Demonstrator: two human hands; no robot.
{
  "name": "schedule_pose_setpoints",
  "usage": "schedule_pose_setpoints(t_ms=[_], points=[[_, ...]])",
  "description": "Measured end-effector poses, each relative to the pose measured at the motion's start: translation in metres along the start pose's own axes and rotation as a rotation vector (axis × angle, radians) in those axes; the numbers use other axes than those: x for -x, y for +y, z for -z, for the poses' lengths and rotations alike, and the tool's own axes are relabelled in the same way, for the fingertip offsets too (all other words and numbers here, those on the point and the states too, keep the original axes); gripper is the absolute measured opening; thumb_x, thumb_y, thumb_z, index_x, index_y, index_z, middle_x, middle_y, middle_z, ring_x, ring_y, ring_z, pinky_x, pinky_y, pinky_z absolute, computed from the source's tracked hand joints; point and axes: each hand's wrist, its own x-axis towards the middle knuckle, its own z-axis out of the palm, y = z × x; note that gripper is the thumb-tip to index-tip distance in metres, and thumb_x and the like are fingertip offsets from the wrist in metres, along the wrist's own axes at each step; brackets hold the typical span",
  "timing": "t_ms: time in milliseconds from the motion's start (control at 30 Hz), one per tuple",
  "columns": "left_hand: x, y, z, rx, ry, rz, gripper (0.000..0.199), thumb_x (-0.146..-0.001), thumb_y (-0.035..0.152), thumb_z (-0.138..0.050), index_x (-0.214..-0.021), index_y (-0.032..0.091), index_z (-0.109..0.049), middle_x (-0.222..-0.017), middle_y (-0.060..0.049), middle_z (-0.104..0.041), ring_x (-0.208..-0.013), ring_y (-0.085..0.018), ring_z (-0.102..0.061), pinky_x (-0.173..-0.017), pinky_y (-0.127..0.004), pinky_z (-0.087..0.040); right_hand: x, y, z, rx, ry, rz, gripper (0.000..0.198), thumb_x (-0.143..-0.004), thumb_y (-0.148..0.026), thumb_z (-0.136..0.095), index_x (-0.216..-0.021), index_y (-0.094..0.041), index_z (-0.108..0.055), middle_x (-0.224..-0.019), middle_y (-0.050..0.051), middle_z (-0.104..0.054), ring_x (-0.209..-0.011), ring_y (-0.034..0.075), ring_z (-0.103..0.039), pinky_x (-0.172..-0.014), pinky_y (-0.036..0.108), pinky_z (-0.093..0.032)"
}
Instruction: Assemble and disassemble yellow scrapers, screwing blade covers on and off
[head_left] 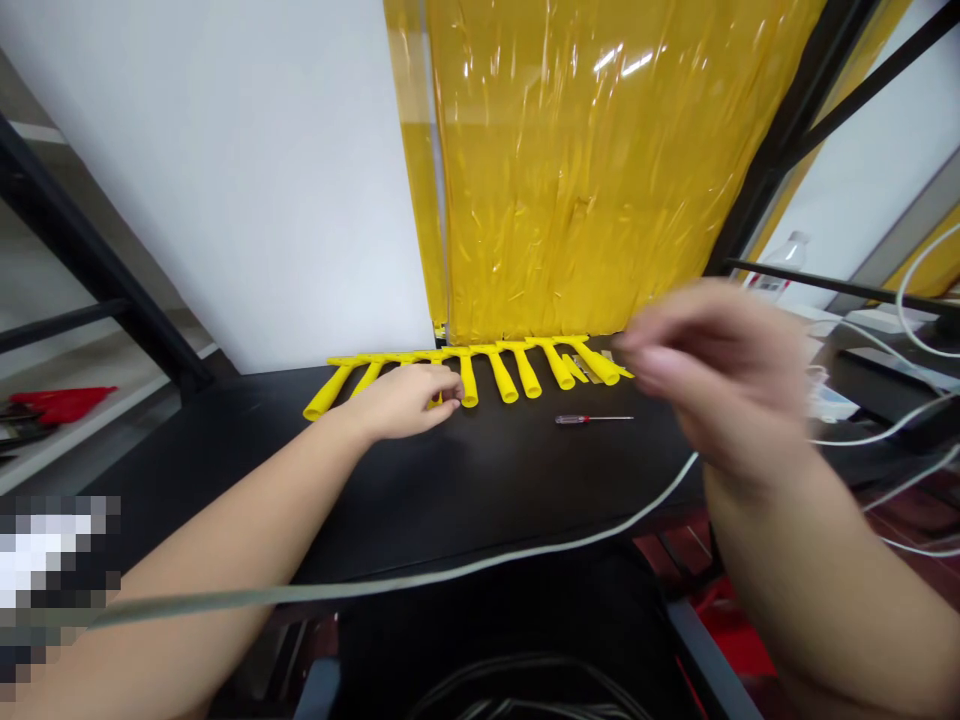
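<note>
Along the back of the black table lies a row of several yellow T-shaped plastic pieces [504,378], with hollow round handles facing me. My left hand [416,400] is over the middle of the row, covering part of one handle. Its fingers are loosely curled, with a gap between thumb and fingertips, and yellow shows through it. My right hand [720,380], smeared by motion, is raised right of the row. Its thumb and fingertips are close together; anything between them is too blurred to make out. A small screwdriver [594,419] with a clear handle lies in front of the row.
A white cable [525,555] hangs across the front of the black table [480,480]. Yellow film [600,200] and a white panel [262,180] stand behind, between black metal frame bars [780,130]. More cables and a plastic bottle [787,260] are on the right.
</note>
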Motion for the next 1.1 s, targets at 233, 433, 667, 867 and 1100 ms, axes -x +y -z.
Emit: schedule_pose_setpoints(t_ms=[233,433,667,867,1100], points=[[-0.004,0.002,-0.020,-0.031,0.050,-0.097,0.019,-0.097,0.027,-0.055,-0.106,0.021,-0.072,-0.109,-0.008,-0.070,-0.106,-0.026,-0.064,-0.097,-0.040,-0.048,-0.066,0.097,-0.083,0.808,-0.433,-0.165,0.025,-0.096,-0.033,-0.061,-0.110,-0.021,-0.077,-0.098,0.010,-0.079,-0.098,0.030,-0.068,-0.086,0.041,-0.050],[-0.013,-0.007,-0.040,-0.091,0.102,-0.107,0.028,-0.099,0.031,-0.057,-0.123,0.021,-0.067,-0.135,-0.011,-0.066,-0.126,-0.030,-0.059,-0.108,-0.047,-0.043,-0.053,0.112,-0.115,0.763,-0.434,-0.088,0.028,-0.097,-0.040,-0.059,-0.106,-0.021,-0.078,-0.112,0.010,-0.078,-0.109,0.032,-0.060,-0.097,0.045,-0.044],[-0.016,-0.004,-0.049,-0.076,0.044,-0.101,0.037,-0.102,0.035,-0.055,-0.136,0.024,-0.061,-0.148,-0.010,-0.062,-0.137,-0.030,-0.056,-0.114,-0.048,-0.039,-0.043,0.108,-0.120,0.704,-0.539,-0.044,0.035,-0.096,-0.044,-0.062,-0.115,-0.021,-0.079,-0.118,0.012,-0.077,-0.117,0.035,-0.057,-0.100,0.049,-0.043],[-0.013,-0.005,-0.049,-0.084,0.025,-0.087,0.036,-0.103,0.036,-0.052,-0.136,0.024,-0.060,-0.149,-0.011,-0.062,-0.137,-0.029,-0.057,-0.111,-0.048,-0.039,-0.045,0.111,-0.114,0.708,-0.449,-0.109,0.041,-0.100,-0.051,-0.054,-0.119,-0.022,-0.076,-0.121,0.012,-0.076,-0.117,0.035,-0.057,-0.100,0.050,-0.041],[-0.013,-0.006,-0.051,-0.087,0.037,-0.074,0.036,-0.103,0.037,-0.053,-0.136,0.026,-0.062,-0.150,-0.010,-0.061,-0.139,-0.031,-0.054,-0.113,-0.051,-0.037,-0.048,0.125,-0.108,0.965,-0.427,-0.330,0.046,-0.093,-0.054,-0.059,-0.117,-0.017,-0.073,-0.115,0.018,-0.076,-0.124,0.042,-0.053,-0.101,0.053,-0.036]])
